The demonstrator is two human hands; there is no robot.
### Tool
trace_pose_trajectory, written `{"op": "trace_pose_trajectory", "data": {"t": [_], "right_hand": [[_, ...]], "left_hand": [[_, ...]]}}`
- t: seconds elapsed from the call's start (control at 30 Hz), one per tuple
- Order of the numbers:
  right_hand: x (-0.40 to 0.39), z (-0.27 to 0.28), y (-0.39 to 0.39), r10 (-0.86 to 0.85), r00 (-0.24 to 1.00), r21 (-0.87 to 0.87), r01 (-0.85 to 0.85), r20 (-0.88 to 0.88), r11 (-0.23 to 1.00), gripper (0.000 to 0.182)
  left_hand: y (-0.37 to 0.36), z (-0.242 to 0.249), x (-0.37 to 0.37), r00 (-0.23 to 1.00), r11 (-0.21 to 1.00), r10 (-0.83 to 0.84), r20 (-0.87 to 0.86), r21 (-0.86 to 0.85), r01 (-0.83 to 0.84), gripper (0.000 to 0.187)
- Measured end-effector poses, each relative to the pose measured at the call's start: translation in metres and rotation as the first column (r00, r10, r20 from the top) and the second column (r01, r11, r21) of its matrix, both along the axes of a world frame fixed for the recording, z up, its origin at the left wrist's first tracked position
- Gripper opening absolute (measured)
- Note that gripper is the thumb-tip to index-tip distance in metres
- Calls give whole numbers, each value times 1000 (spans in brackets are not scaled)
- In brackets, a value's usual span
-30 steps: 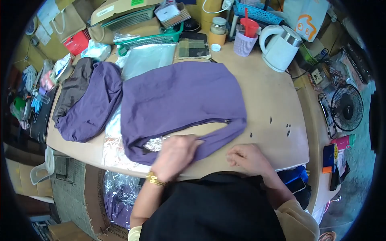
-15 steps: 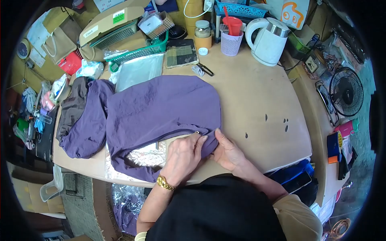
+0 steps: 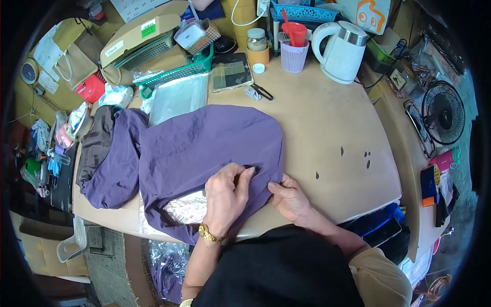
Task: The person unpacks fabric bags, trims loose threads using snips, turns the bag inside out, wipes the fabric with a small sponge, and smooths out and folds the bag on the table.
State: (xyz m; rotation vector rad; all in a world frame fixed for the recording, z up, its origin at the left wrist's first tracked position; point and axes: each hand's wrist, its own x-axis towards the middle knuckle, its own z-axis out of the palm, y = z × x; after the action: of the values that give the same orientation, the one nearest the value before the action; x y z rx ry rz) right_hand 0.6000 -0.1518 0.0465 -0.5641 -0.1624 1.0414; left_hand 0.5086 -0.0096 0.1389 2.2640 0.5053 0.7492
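A purple cloth garment (image 3: 204,133) lies spread over the middle of the table, its left part bunched beside a dark grey-brown piece of cloth (image 3: 97,138). My left hand (image 3: 225,197), with a gold watch on the wrist, is closed in a pinch at the garment's lower right, where the cloth is puckered. The fingertips cover what exactly they pinch. My right hand (image 3: 291,199) grips the garment's right edge between thumb and fingers. A shiny clear plastic sheet (image 3: 186,210) shows through the gap below the cloth.
Behind the garment are clear plastic bags (image 3: 179,94), a dark notebook (image 3: 232,71) and black thread snips (image 3: 262,92). A white kettle (image 3: 342,53) and a lilac basket cup (image 3: 294,56) stand at the back. Small dark scraps (image 3: 367,163) lie right. A fan (image 3: 443,112) stands farther right.
My left hand has turned over the zip, which showed earlier and is now mostly covered. My right thumb has shifted down along the edge. The view has moved slightly.
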Motion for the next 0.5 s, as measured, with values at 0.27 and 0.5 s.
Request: {"op": "trace_pose_trajectory", "data": {"t": [0.27, 0.5], "right_hand": [[-4, -11, 4, -54, 996, -15, 53, -77, 998, 28], [-2, -10, 5, -59, 997, 33, 60, -49, 998, 23]], "left_hand": [[-2, -5, -3, 991, 998, -26, -128, -63, 18, 27], [2, -4, -1, 995, 999, 14, -95, 50, -9, 30]]}}
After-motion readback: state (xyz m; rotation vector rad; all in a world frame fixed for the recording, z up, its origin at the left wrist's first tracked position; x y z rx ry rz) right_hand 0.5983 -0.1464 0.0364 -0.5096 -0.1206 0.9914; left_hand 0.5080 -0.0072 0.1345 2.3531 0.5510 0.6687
